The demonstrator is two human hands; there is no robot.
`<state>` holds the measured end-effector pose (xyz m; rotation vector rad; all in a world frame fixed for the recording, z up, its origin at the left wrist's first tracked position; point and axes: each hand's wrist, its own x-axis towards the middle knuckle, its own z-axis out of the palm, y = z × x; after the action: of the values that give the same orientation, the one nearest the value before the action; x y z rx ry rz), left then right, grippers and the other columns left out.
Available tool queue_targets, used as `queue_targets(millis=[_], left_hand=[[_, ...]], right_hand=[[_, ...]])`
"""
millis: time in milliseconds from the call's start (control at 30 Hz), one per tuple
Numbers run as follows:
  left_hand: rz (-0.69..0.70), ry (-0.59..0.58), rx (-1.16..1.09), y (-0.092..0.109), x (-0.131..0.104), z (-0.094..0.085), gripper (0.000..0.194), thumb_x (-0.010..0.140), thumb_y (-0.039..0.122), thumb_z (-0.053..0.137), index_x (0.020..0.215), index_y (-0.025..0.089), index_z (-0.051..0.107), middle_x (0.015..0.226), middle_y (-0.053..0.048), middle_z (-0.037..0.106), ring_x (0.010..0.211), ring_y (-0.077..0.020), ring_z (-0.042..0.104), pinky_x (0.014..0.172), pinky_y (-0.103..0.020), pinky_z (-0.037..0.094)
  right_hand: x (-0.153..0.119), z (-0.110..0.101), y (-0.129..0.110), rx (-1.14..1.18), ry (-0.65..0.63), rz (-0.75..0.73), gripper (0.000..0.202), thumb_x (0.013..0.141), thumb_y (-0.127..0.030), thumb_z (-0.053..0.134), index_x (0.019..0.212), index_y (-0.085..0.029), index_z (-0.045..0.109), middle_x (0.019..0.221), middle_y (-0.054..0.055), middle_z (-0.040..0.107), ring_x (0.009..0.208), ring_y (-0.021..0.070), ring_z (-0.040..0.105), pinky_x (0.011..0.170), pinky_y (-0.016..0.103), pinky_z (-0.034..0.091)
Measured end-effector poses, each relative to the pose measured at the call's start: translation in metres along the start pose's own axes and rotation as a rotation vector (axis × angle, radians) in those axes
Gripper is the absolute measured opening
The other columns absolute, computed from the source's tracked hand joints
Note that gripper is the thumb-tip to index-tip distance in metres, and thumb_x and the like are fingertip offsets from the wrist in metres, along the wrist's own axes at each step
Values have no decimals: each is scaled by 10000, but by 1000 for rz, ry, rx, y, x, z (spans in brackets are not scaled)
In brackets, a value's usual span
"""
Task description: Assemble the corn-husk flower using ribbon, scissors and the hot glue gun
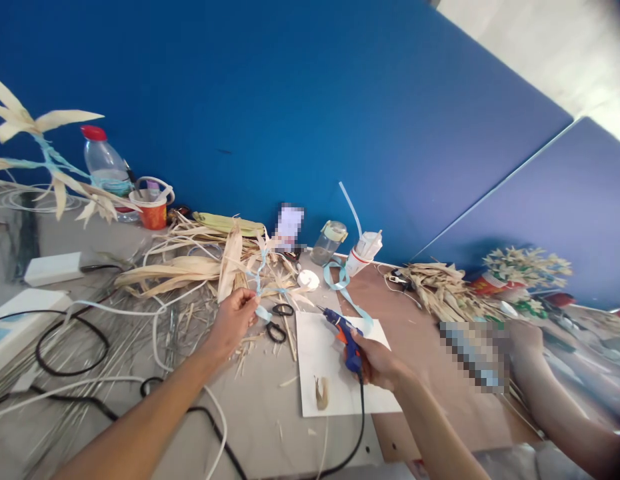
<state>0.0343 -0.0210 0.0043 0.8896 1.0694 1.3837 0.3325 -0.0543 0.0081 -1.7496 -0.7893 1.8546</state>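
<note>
My left hand [236, 317] pinches the lower end of a stem wrapped in light blue tape [261, 272], with pale dried corn-husk pieces near its top. A short blue tape end hangs beside the fingertips. My right hand [383, 363] grips a blue hot glue gun [354, 357], its nozzle pointing up and left, apart from the stem. Below the gun lies a sheet of white paper [313, 353] bearing a small brown dried lump [322, 395]. Black-handled scissors [277, 332] rest just right of my left hand.
Corn husks [177, 270] are heaped behind my left hand. White power strips [20, 333] and tangled cables lie left. A clear jar [330, 241], a white cup [361, 257] and blue ribbon [346, 293] stand behind the paper. Another person's arm [545, 383] reaches in from the right.
</note>
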Motion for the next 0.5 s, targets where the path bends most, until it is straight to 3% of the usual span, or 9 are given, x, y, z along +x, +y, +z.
queue_targets(millis=[133,300,433,500], left_hand=[[4,0,-1,-1,0,0,233,657,348,670,683,168,524,530,85,434,404,-54,356,418,-208,269],[7,-1,12,-2,2,1,240,640,354,679,665,172,525,512,84,442,397,-62,365,409,-211,281],[0,7,2,-1,1,2,247,627,358,683,659,175,520,506,88,436,394,-60,362,407,-210,283],[-4,11,0,0,1,2,252,625,360,682,663,172,518,504,91,430,392,-57,358,404,-207,277]], right_hand=[[-5,-2,1,-151,49,2,476,919,-496,304,637,-159,485,381,-16,472,262,88,431,272,170,272],[-9,-10,1,-400,-3,-34,526,886,-557,326,568,-162,466,332,-27,429,256,67,355,295,178,216],[-12,-15,-4,-662,-65,-80,577,864,-589,320,547,-147,511,363,-27,436,274,53,304,325,198,186],[-18,-17,-9,-774,-15,-70,569,863,-564,332,524,-149,523,400,-26,437,288,50,299,338,207,197]])
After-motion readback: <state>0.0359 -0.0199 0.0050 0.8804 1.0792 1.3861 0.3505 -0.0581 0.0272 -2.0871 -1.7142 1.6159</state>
